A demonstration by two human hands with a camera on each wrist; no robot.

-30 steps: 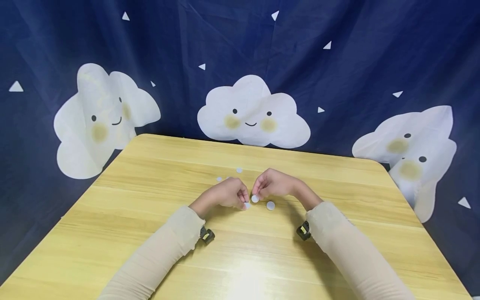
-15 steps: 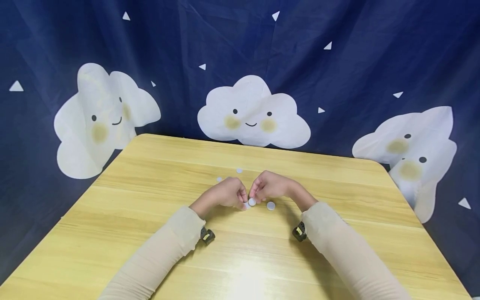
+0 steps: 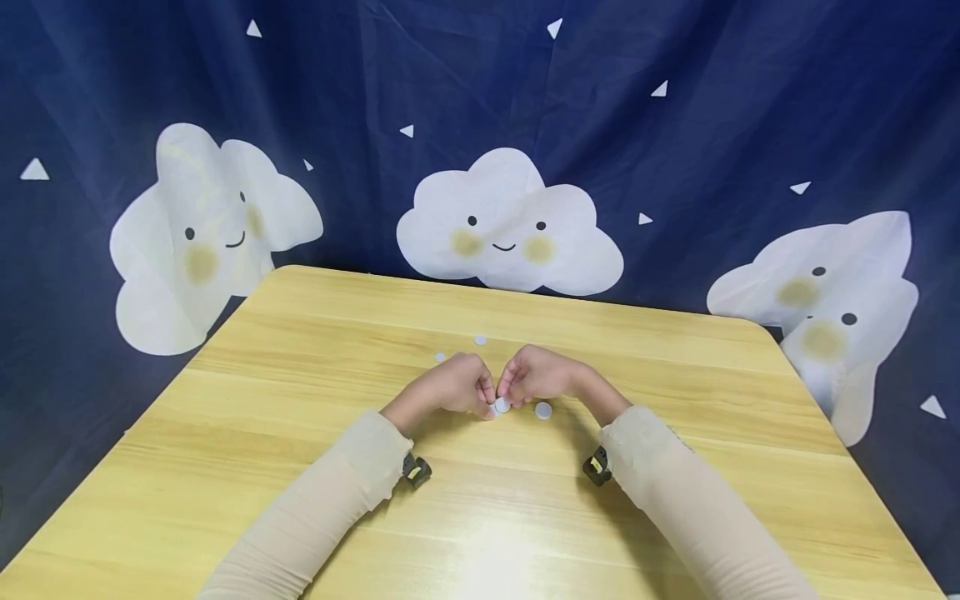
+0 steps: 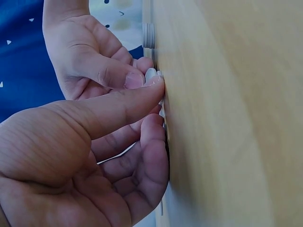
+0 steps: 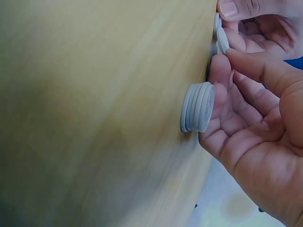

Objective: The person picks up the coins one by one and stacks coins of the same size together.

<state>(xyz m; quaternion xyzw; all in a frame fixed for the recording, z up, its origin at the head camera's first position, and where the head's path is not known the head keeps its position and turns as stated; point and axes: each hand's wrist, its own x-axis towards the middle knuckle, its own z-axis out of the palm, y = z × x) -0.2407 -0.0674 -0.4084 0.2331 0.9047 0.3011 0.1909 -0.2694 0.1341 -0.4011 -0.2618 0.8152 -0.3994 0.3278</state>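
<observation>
Between right thumb and fingertip, my right hand (image 3: 543, 372) pinches a silver-grey coin (image 5: 222, 40), tilted close over the table. Just left of it, my left hand (image 3: 457, 383) curls with thumb and fingers around another coin (image 5: 216, 20) low at the tabletop, partly hidden by the thumb. The two coins overlap in the head view. Beside the right hand's curled lower fingers stands a neat stack of several coins (image 5: 196, 108); its top face carries a raised pattern. The same stack shows beyond the hands in the left wrist view.
Two more pale discs (image 3: 480, 340) lie farther back on the wooden table (image 3: 360, 500), behind the left hand. A dark blue curtain (image 3: 345, 75) with white clouds hangs along the table's far edge. A small black camera (image 3: 597, 467) sits at each wrist.
My right hand has moved slightly left and toward me, bringing its coin over to the one at the left fingertips. The left hand and the stack have stayed in place.
</observation>
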